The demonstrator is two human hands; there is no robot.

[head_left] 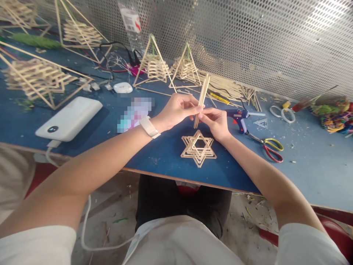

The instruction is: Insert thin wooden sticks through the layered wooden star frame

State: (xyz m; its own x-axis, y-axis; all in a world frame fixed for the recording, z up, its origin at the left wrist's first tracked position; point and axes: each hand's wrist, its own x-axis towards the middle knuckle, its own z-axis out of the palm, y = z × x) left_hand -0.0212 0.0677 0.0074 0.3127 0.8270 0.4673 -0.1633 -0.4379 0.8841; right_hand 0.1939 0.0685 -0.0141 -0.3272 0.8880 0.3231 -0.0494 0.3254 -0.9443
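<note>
A small bundle of thin wooden sticks (203, 92) is held nearly upright above the blue table. My left hand (182, 108) is closed on the bundle, thumb and fingers pinching its middle from the left. From the other side my right hand (216, 120) also pinches the sticks, a little lower, its fingertips close to those of the left. Just below the hands a layered six-pointed star (199, 149) of wooden sticks lies flat near the table's front edge. A blue glue gun (239, 118) lies right beside my right hand.
Scissors (271, 149) lie to the right. Loose sticks (226, 82) and two stick pyramids (153, 64) are behind the hands, before a perforated metal panel (234, 36). A white power bank (70, 117) with a cable sits left; larger stick frames (35, 77) stand beyond it.
</note>
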